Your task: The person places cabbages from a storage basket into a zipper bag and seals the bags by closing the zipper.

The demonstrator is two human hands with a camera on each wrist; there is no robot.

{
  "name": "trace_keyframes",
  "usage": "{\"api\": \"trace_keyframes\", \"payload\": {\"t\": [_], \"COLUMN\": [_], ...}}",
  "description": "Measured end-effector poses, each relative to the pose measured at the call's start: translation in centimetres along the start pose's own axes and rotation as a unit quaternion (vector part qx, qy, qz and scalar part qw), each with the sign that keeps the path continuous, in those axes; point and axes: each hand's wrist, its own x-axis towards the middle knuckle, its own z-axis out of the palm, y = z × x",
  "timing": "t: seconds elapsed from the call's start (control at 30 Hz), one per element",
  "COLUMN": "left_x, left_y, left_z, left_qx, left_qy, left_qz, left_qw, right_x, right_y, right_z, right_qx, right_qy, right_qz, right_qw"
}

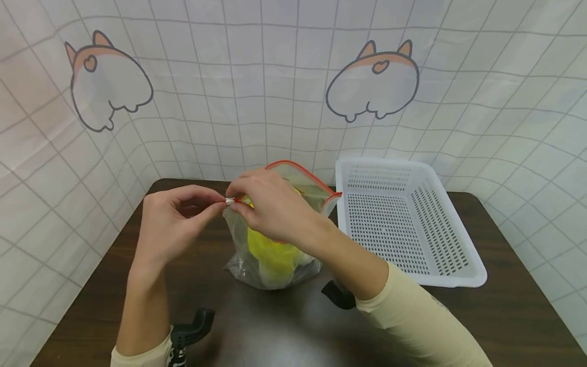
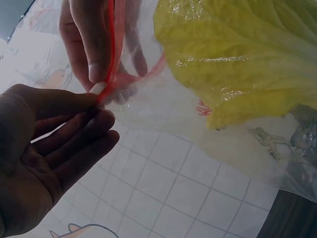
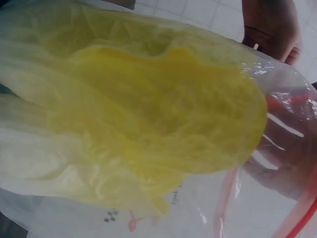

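A clear zip bag (image 1: 238,265) with a red zip (image 1: 304,171) stands on the table, its mouth gaping on the right. Inside it sits a soft, crumpled yellow thing (image 1: 270,252) with something whitish beside it; their exact kind cannot be told. My left hand (image 1: 165,219) pinches the left end of the zip between thumb and index finger, beside a small white slider (image 1: 230,201). From the right, my right hand (image 1: 275,204) pinches the zip just past that slider. In the left wrist view the left hand's (image 2: 49,153) other fingers extend below the pinch.
A white perforated basket (image 1: 474,270) stands right of the bag, touching or nearly touching its zip end. Dark wood tabletop (image 1: 220,285) lies beneath. A white grid-patterned cloth (image 1: 238,102) hangs behind. Black wrist mounts (image 1: 192,329) sit at both forearms.
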Motion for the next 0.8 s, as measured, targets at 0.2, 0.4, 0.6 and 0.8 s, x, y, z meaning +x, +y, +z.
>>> {"api": "trace_keyframes", "payload": {"t": [0.2, 0.4, 0.6, 0.8], "left_x": [-0.02, -0.14, -0.44, 0.04], "left_y": [-0.40, -0.75, -0.99, -1.05], "left_z": [0.07, 0.58, 0.50, 0.23], "left_qx": [0.002, -0.014, -0.025, -0.037], "left_qy": [0.003, 0.004, -0.001, -0.007], "left_qz": [0.032, 0.065, 0.074, 0.076], "left_qw": [0.9995, 0.9978, 0.9970, 0.9964], "right_x": [0.53, 0.18, -0.10, 0.01], "right_y": [0.22, 0.41, 0.36, 0.37], "right_z": [0.67, 0.73, 0.65, 0.16], "right_qx": [0.004, 0.019, 0.029, 0.038], "right_qy": [0.014, 0.011, -0.002, -0.003], "right_qz": [0.005, 0.016, 0.032, 0.049], "right_qw": [0.9999, 0.9996, 0.9991, 0.9981]}}
